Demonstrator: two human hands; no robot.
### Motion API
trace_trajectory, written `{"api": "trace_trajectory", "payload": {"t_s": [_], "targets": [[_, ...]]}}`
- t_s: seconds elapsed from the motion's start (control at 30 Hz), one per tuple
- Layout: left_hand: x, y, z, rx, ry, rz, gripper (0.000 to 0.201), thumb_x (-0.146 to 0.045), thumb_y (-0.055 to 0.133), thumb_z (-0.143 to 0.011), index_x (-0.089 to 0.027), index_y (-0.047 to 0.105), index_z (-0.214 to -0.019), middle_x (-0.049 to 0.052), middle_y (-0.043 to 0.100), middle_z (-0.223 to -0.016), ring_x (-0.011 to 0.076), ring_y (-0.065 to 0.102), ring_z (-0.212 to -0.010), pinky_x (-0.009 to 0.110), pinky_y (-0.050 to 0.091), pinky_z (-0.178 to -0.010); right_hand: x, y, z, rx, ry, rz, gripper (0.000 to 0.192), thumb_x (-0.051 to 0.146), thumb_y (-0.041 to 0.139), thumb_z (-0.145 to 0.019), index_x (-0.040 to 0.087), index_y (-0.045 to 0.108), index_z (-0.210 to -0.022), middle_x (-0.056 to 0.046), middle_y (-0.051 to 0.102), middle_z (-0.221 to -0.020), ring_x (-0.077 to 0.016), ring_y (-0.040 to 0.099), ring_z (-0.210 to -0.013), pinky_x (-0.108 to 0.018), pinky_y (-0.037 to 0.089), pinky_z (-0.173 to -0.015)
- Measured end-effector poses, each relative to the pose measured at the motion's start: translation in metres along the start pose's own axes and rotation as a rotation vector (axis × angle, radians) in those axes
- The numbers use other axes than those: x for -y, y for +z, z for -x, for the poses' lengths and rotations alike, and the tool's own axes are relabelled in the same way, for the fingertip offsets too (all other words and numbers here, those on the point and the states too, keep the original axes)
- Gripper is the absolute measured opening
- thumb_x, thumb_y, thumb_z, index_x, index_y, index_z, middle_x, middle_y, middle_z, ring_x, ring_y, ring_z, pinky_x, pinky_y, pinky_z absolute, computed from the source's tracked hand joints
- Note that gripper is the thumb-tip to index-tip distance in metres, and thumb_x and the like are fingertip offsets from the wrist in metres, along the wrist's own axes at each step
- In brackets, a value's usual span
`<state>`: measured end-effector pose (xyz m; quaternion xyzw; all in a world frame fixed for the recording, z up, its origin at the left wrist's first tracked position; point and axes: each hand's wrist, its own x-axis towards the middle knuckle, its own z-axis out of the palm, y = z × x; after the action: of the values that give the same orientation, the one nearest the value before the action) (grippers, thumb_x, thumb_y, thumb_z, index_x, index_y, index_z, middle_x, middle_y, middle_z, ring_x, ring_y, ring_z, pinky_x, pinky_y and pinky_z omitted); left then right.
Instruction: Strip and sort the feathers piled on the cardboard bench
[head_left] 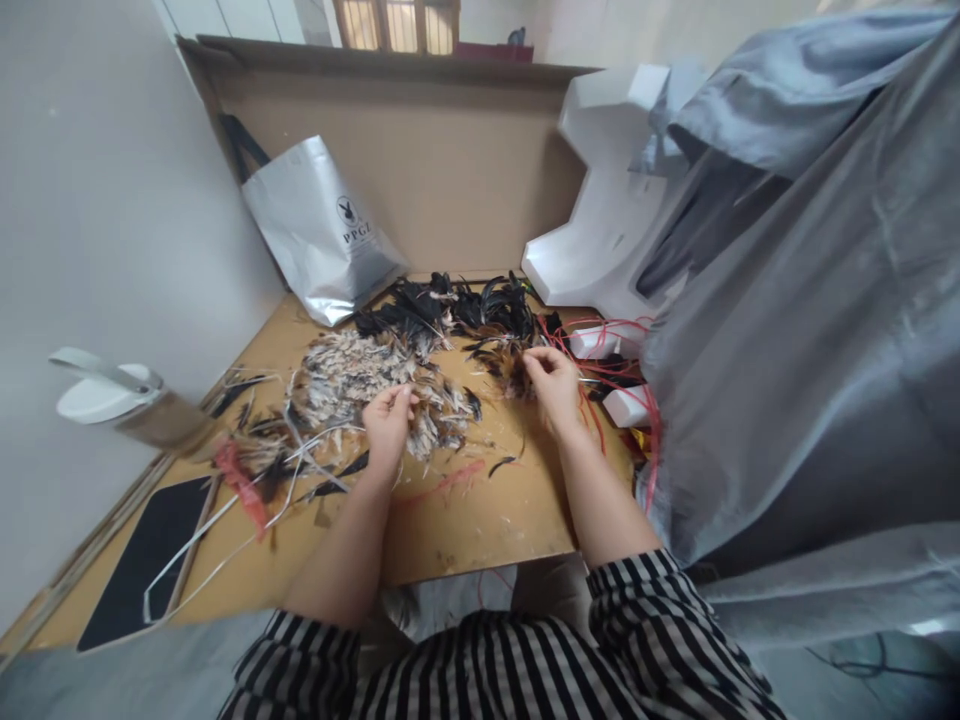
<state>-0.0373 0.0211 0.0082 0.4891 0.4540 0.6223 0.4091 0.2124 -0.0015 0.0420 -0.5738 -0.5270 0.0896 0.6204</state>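
My left hand (389,425) is at the near edge of a pile of pale and brown feathers (352,370), thumb and fingertips pressed together in a pinch. What it pinches, if anything, is too small to make out. To the right, my right hand (553,385) has its thumb and forefinger closed beside a smaller clump of brown feathers (504,362). Whether a feather sits between those fingertips cannot be told. Long black feathers (420,308) lie along the back of the table. A single dark feather (502,464) rests on the bare wood between my arms.
A silver bag (315,230) leans at the back left. At left stand a lidded bottle (142,405) and a dark tablet-like slab (146,565), with white cords (217,515) nearby. Red strings (600,335), white foam (600,220) and grey cloth (795,330) crowd the right side.
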Motion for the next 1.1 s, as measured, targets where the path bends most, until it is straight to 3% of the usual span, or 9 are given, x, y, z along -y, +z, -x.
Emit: {"api": "trace_trajectory", "payload": {"t_s": [0.17,0.23,0.43,0.7,0.8,0.93,1.1], "targets": [[0.002,-0.004,-0.002,0.012,0.029,0.005,0.027,-0.038,0.055,-0.074,-0.013,0.063,-0.075,0.000,0.056,-0.056,0.0046,0.037,-0.040,0.018,0.027,-0.039,0.027,0.029,0.011,0.564,-0.023,0.120,0.015,0.030,0.057,-0.069,0.017,0.065,-0.071,0.000,0.063,-0.066,-0.0112,0.053,-0.059,-0.022,0.038,-0.057],[0.002,-0.004,-0.002,0.014,0.034,0.004,0.027,-0.039,0.054,-0.074,-0.013,0.063,-0.076,0.000,0.056,-0.056,0.0047,0.036,-0.040,0.018,0.027,-0.040,0.031,0.041,0.012,0.670,-0.017,0.179,0.014,0.029,0.058,-0.068,0.017,0.065,-0.067,0.001,0.063,-0.064,-0.0107,0.053,-0.058,-0.021,0.036,-0.056],[0.001,-0.003,0.000,0.016,0.018,-0.006,0.028,-0.040,0.053,-0.075,-0.013,0.062,-0.073,0.000,0.056,-0.057,0.0050,0.037,-0.040,0.018,0.028,-0.040,0.025,0.065,0.019,0.573,0.083,0.316,0.016,0.028,0.055,-0.069,0.016,0.065,-0.065,-0.001,0.063,-0.062,-0.0119,0.053,-0.058,-0.021,0.034,-0.054],[0.002,0.001,0.003,0.116,-0.033,-0.026,0.029,-0.041,0.056,-0.073,-0.013,0.063,-0.073,0.000,0.055,-0.055,0.0047,0.037,-0.039,0.019,0.028,-0.039,0.012,0.080,0.038,0.598,0.145,0.493,0.023,0.041,0.057,-0.068,0.020,0.066,-0.065,-0.002,0.062,-0.061,-0.0135,0.053,-0.057,-0.023,0.033,-0.053],[0.001,0.003,0.005,0.165,-0.065,-0.048,0.029,-0.041,0.057,-0.072,-0.013,0.063,-0.072,0.000,0.055,-0.055,0.0045,0.036,-0.039,0.018,0.026,-0.039,0.010,0.082,0.039,0.603,0.138,0.538,0.017,0.034,0.058,-0.065,0.019,0.065,-0.063,-0.002,0.061,-0.058,-0.0137,0.052,-0.057,-0.023,0.033,-0.053],[-0.001,0.004,0.006,0.198,-0.091,-0.051,0.028,-0.041,0.059,-0.070,-0.013,0.063,-0.072,0.000,0.056,-0.056,0.0040,0.037,-0.039,0.018,0.026,-0.038,0.003,0.080,0.038,0.603,0.214,0.338,0.012,0.025,0.055,-0.063,0.017,0.063,-0.061,-0.001,0.060,-0.058,-0.0113,0.050,-0.054,-0.021,0.033,-0.051],[-0.003,0.006,0.006,0.191,-0.137,-0.040,0.026,-0.038,0.061,-0.068,-0.013,0.062,-0.071,0.000,0.057,-0.053,0.0039,0.036,-0.037,0.018,0.027,-0.038,0.004,0.077,0.035,0.568,0.478,-0.108,0.011,0.023,0.057,-0.057,0.014,0.060,-0.064,0.003,0.054,-0.049,-0.0070,0.040,-0.042,-0.020,0.030,-0.043]]}}
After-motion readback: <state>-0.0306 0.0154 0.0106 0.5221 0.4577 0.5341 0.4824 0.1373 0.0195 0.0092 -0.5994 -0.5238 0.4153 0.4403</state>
